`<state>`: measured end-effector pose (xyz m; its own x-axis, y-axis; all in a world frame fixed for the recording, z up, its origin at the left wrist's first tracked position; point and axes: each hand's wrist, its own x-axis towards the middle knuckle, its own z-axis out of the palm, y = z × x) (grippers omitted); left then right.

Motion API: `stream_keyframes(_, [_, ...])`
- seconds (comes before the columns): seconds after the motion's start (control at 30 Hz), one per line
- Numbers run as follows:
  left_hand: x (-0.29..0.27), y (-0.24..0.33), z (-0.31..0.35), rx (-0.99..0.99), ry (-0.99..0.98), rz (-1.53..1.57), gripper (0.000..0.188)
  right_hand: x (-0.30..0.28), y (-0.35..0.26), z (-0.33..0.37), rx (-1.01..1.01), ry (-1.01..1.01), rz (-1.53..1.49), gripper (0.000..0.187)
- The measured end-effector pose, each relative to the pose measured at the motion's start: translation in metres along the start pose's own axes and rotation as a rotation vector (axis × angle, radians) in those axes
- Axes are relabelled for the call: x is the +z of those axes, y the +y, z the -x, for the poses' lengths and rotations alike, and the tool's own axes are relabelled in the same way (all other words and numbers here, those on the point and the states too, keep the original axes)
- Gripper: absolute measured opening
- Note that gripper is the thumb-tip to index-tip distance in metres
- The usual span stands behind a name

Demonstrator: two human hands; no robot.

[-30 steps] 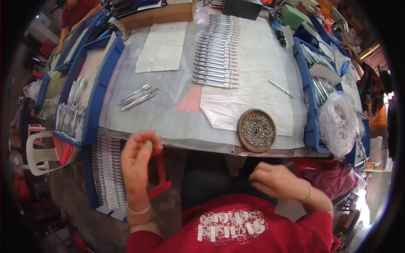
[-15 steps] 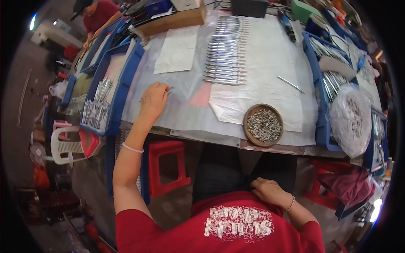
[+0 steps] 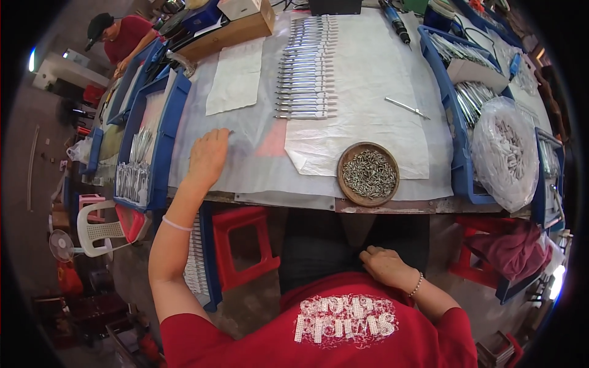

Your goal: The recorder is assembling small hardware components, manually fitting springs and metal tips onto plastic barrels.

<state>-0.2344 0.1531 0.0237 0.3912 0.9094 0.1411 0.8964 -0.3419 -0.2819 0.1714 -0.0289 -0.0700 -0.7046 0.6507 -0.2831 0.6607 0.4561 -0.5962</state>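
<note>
My left hand (image 3: 207, 161) is over the left part of the covered table, its fingers closed. Thin metal rods are in its grip, mostly hidden, with only a small dark tip showing past the fingers. Low on my lap rests my right hand (image 3: 388, 268), its fingers loosely stretched and holding nothing visible. A row of silver pen-like metal rods (image 3: 308, 69) lies side by side on the white cloth (image 3: 368, 73). Nearer me, a round brown bowl (image 3: 343, 189) holds many small metal pieces (image 3: 369, 175). One separate metal rod (image 3: 406, 107) lies to the right.
Blue bins with metal rods flank the table, one left (image 3: 174, 122) and one right (image 3: 451, 132). A clear plastic bag (image 3: 506, 156) of pale parts sits on the right bin. A power screwdriver (image 3: 396, 23) lies at the back. A red stool (image 3: 244, 245) stands below; another person (image 3: 126, 40) works far left.
The whole view has shifted, so the table things appear farther left. My left hand has come slightly nearer and turned, covering more of the rods. My right hand stays on my lap.
</note>
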Motion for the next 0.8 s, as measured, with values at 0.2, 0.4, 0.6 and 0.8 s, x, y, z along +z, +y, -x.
stream_keyframes(0.2, [-0.091,0.053,0.026,-0.163,0.481,0.431,0.024,-0.013,-0.012,-0.01,-0.08,0.019,-0.158,0.011])
stream_keyframes(0.4, [-0.106,0.122,0.067,-0.268,0.785,0.724,0.021,-0.038,-0.046,-0.033,-0.242,0.082,-0.45,0.011])
stream_keyframes(0.6, [-0.088,0.148,0.075,-0.321,0.812,1.048,0.016,-0.054,-0.066,-0.046,-0.343,0.218,-0.615,0.01])
stream_keyframes(0.8, [-0.099,0.088,0.072,-0.523,0.967,0.725,0.014,-0.05,-0.07,-0.046,-0.278,0.238,-0.596,0.011])
